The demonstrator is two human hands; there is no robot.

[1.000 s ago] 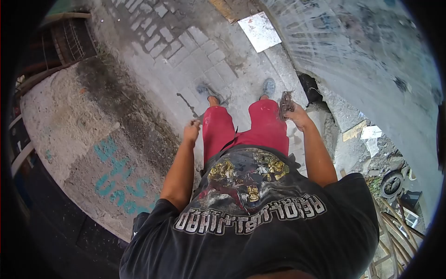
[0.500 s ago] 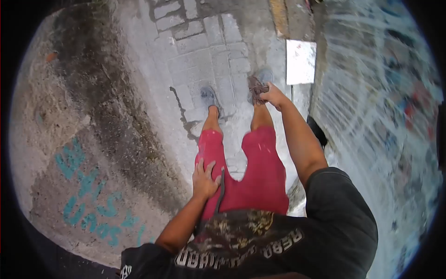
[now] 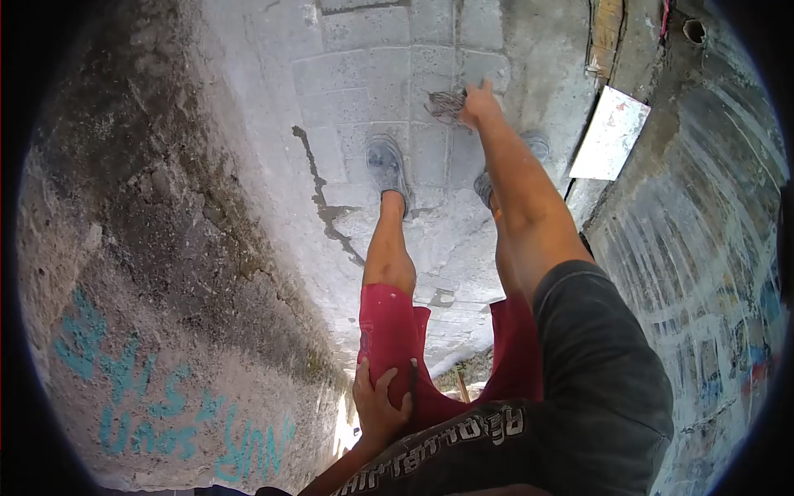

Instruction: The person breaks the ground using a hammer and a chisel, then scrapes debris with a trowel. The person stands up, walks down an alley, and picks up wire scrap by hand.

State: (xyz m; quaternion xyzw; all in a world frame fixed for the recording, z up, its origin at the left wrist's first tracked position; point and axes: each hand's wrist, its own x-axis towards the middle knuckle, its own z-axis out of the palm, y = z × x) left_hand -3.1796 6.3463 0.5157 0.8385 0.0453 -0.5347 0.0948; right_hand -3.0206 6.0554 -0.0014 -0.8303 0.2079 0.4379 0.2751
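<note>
My right hand (image 3: 481, 106) is stretched out ahead, low over the grey paving, with a brown-grey crumpled, stringy bundle (image 3: 447, 107) in its grip. The exact kind of that bundle I cannot make out. It appears at or just above the paving blocks (image 3: 364, 91), ahead of and between my feet. My left hand (image 3: 380, 405) rests on the thigh of my red shorts (image 3: 387, 322), fingers spread and holding nothing.
My left shoe (image 3: 385, 161) stands on the paving; my right forearm partly covers the right shoe (image 3: 536, 147). A white board (image 3: 610, 134) lies by the right wall. A rough wall with turquoise lettering (image 3: 169, 397) rises on the left. A pipe opening (image 3: 694, 31) shows upper right.
My body has bent further down. My right hand has carried the bundle from in front of the right shoe to the paving ahead, slightly leftward. My left hand stays on the thigh.
</note>
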